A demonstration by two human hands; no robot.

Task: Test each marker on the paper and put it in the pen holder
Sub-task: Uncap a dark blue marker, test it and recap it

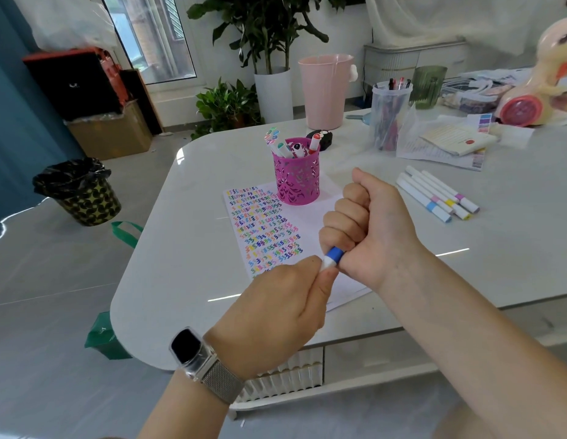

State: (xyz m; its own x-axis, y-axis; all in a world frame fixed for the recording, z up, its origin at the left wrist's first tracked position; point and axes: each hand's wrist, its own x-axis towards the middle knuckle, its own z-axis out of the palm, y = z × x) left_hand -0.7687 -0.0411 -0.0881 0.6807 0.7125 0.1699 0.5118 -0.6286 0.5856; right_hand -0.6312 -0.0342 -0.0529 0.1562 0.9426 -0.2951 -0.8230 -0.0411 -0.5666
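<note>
Both hands' fingers curled round blue-banded marker (332, 256) above paper (266, 229); coloured squiggles, no legible writing.

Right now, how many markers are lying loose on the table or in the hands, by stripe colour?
Light blue stripe marker: 1
Pink stripe marker: 1
Yellow stripe marker: 1
Purple stripe marker: 1
Dark blue stripe marker, gripped by left hand and right hand: 1
Total: 5

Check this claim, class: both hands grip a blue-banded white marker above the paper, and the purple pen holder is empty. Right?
Wrong only about the purple perforated metal pen holder: the head view shows several markers standing inside it. Both hands do grip the blue-banded white marker.
</note>
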